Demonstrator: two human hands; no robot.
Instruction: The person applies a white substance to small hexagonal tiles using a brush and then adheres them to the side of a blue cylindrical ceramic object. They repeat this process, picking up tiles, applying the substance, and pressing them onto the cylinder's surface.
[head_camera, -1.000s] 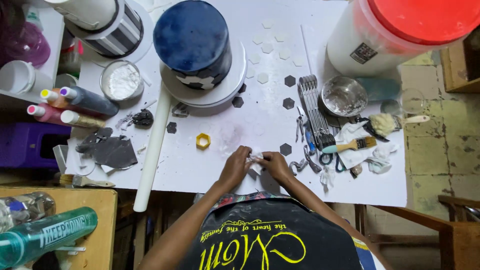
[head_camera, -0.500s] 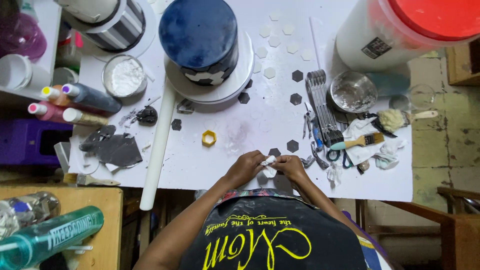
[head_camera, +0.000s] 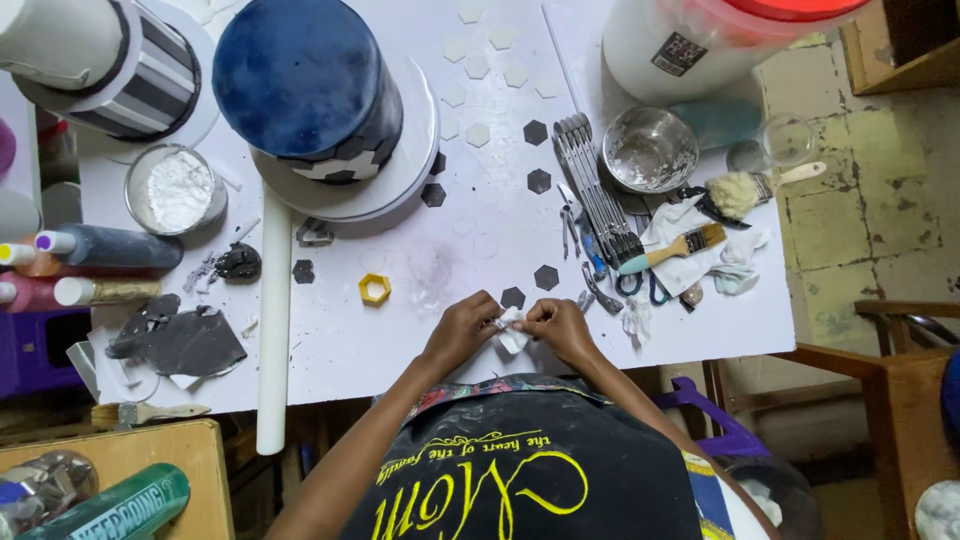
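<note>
Your left hand (head_camera: 462, 330) and right hand (head_camera: 560, 328) meet at the near edge of the white table (head_camera: 480, 260), both pinching one small piece of white fondant (head_camera: 512, 330) between thumb and fingertips, so each grip is narrow and closed on that piece. Take the yellow hexagon cutter (head_camera: 374, 289) as your mark: the piece is held just to the right of it and a little nearer to you, lifted slightly above the tabletop. Half a second ago your hands were in the same spot with the same white piece between them; the change is small, with the fingertips now drawn closer together over it. The cutter has not moved. Beyond it stands the dark blue cake (head_camera: 310, 90) on its white round board (head_camera: 400, 185), with dark hexagon pieces (head_camera: 538, 181) scattered to the right. Left of the cutter lies the long white rolling pin (head_camera: 272, 320), and far to its right a paintbrush (head_camera: 675, 248) rests on crumpled tissue.
</note>
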